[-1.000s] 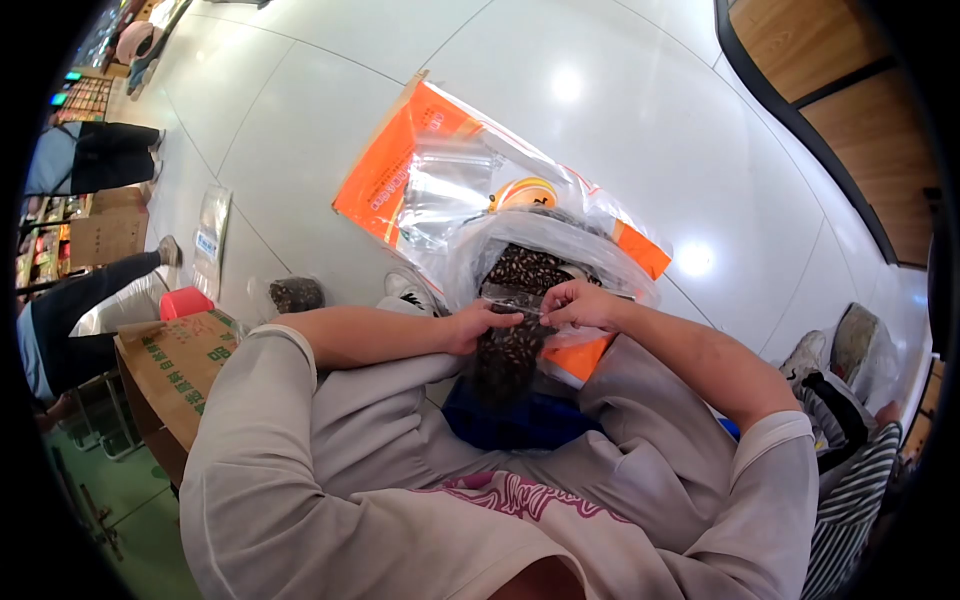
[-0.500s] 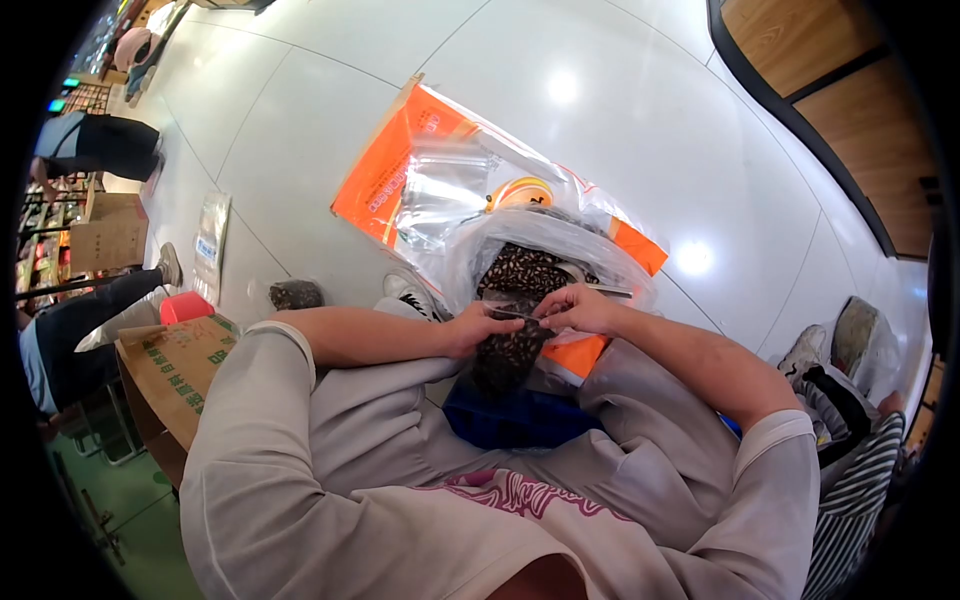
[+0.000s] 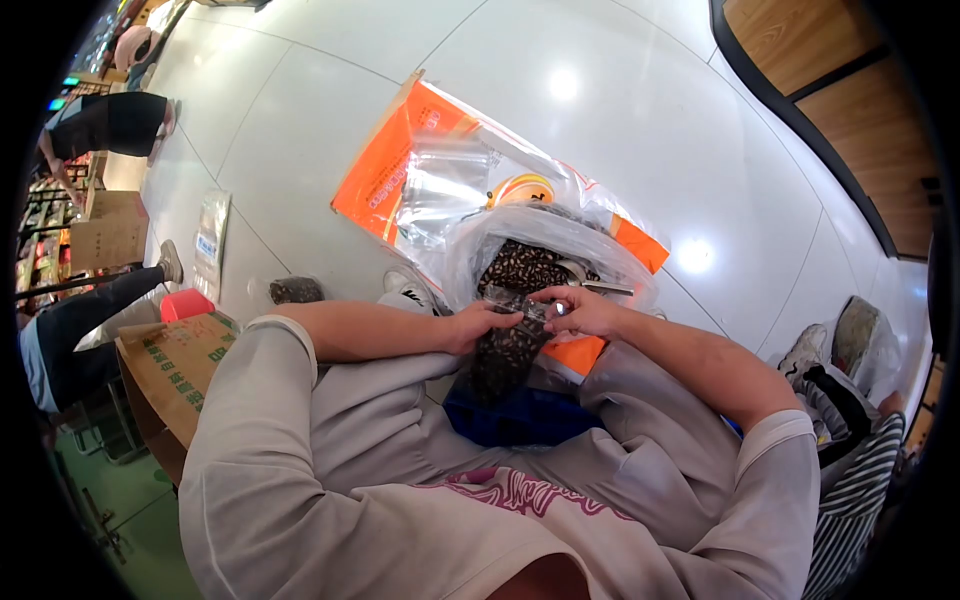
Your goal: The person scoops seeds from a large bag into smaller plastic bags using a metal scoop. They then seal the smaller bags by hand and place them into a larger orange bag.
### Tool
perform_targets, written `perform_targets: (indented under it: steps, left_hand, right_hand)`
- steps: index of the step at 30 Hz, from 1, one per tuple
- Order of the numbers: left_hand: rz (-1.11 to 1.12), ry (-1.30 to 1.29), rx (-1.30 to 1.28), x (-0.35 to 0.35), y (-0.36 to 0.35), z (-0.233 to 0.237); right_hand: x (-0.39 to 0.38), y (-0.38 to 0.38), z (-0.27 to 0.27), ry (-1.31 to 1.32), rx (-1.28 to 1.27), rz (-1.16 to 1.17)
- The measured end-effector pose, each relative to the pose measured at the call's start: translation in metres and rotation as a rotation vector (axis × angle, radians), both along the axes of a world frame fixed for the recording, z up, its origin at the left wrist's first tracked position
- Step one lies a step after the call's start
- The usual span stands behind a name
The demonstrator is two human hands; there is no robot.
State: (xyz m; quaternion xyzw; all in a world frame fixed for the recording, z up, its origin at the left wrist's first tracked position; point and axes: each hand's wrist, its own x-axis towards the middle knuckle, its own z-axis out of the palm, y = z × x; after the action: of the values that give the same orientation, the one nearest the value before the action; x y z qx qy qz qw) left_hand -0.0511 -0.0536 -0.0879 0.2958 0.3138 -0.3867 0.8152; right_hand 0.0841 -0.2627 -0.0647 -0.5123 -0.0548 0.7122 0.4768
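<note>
Your right hand [image 3: 585,310] has shifted up at the seed bag's [image 3: 505,362] mouth, pinching film that now looks crumpled, so probably slacker (can't tell if it's closed). Your left hand [image 3: 478,326] pinches the other side. Bag's above the blue item [image 3: 520,418], long axis running lap-outward, mouth away from you.

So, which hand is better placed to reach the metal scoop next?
Probably the right hand: the handle of the metal scoop lies just beyond it. The left hand is farther off, across the small bag. Both hold that bag near its top, so the left would likely have to steady it alone.
</note>
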Motion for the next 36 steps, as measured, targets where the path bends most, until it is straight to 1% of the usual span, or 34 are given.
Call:
perform_targets:
  steps: [4,6,9,10,13,15,16,18,21,25,28,30,31,33,36]
  left_hand:
    - [-0.005,0.048,-0.019,0.002,0.003,0.000]
    - [-0.010,0.060,-0.013,0.003,0.004,0.001]
    - [-0.001,0.061,-0.048,0.003,0.005,-0.002]
    - [0.000,0.062,-0.049,0.003,0.006,-0.003]
    - [-0.033,0.054,-0.044,0.004,0.007,-0.003]
    - [-0.053,0.061,-0.012,0.005,0.006,-0.001]
    - [-0.052,0.062,-0.012,0.005,0.006,0.000]
    - [-0.060,0.055,-0.018,0.004,0.006,0.000]
    - [-0.057,0.067,-0.012,0.003,0.005,0.001]
    - [-0.028,0.033,-0.019,0.006,0.005,0.006]
    - [-0.058,0.106,0.023,0.005,0.005,0.003]
    - [-0.063,0.064,0.068,0.006,0.005,0.003]
    - [-0.063,0.063,0.068,0.008,0.005,0.003]
    - [-0.083,0.080,0.075,0.008,0.005,0.006]
    - [-0.075,0.053,0.046,0.006,0.004,0.000]
  right_hand:
    - [-0.003,-0.002,-0.012,0.057,0.058,-0.038]
    - [-0.004,0.000,-0.004,0.036,0.040,-0.100]
    - [0.001,0.004,0.009,0.021,0.013,-0.124]
    - [0.002,0.004,0.004,0.021,0.012,-0.123]
    - [0.002,0.002,-0.008,0.022,0.022,-0.087]
    - [0.001,0.004,-0.004,0.031,-0.056,-0.055]
    - [0.001,0.004,-0.006,0.032,-0.056,-0.055]
    - [0.001,0.005,-0.010,-0.016,-0.019,0.037]
    - [-0.001,0.005,0.000,-0.017,0.014,-0.020]
    - [0.000,0.003,-0.003,0.000,0.029,-0.048]
    - [-0.004,0.001,-0.008,-0.044,0.046,-0.024]
    - [-0.003,0.004,-0.006,-0.041,0.017,0.062]
    - [-0.002,0.005,-0.005,-0.042,0.017,0.062]
    - [-0.003,0.007,0.001,-0.098,0.025,0.128]
    - [-0.005,0.009,-0.005,-0.116,0.050,0.150]
